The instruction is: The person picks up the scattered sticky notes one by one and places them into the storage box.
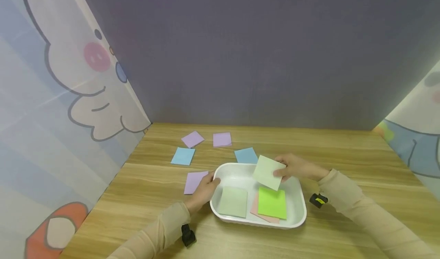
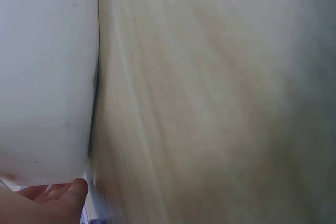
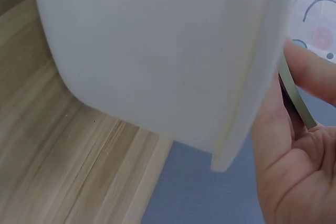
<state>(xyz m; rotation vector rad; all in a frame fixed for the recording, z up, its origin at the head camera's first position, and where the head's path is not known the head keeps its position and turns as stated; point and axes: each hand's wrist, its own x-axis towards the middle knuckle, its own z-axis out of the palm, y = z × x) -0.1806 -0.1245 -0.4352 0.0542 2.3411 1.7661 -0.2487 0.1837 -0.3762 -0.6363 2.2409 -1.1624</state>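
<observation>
A white plastic tray (image 1: 237, 178) stands on the wooden table, and my left hand (image 1: 205, 190) grips its left rim, thumb on top. Over the tray's back right part, my right hand (image 1: 298, 167) pinches a pale green sticky-note pad (image 1: 265, 172) between thumb and fingers; the right wrist view shows that pad edge-on. Inside the tray, another pale green pad (image 1: 233, 201) lies at the left. To its right, a bright green pad (image 1: 272, 203) overlaps a pink pad (image 1: 256, 208). The left wrist view shows fingertips (image 2: 73, 195) against the tray's side.
Purple pads (image 1: 193, 139), (image 1: 222, 139) lie at the back of the table. A blue pad (image 1: 183, 156) is in front of them at the left; another blue pad (image 1: 246, 155) sits just behind the tray. One more purple pad (image 1: 193, 182) lies beside my left hand. A grey wall (image 1: 261, 60) rises behind.
</observation>
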